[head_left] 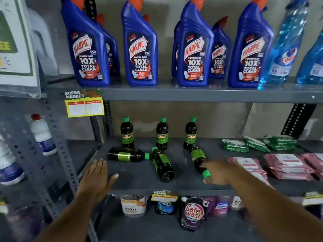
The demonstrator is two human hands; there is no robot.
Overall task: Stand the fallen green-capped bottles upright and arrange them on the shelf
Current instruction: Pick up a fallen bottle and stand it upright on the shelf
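Three dark green-capped bottles stand upright at the back of the grey middle shelf [139, 177]: left [127, 133], middle [162, 134], right [190, 134]. Three more lie fallen in front of them. The left one [127, 155] lies sideways with its cap to the right. The middle one [163, 164] points its cap backward. The right one [198, 158] points its cap toward me. My right hand [219, 172] touches the neck and cap of that right fallen bottle, fingers curled around it. My left hand [97, 177] rests flat and open on the shelf's front left edge.
Blue toilet-cleaner bottles [139, 44] and blue spray bottles [283, 44] fill the shelf above. Green packets [255, 144] and pink packets [288, 165] lie on the right of the middle shelf. Detergent pouches [192, 212] sit below. White bottles [42, 135] stand on the left rack.
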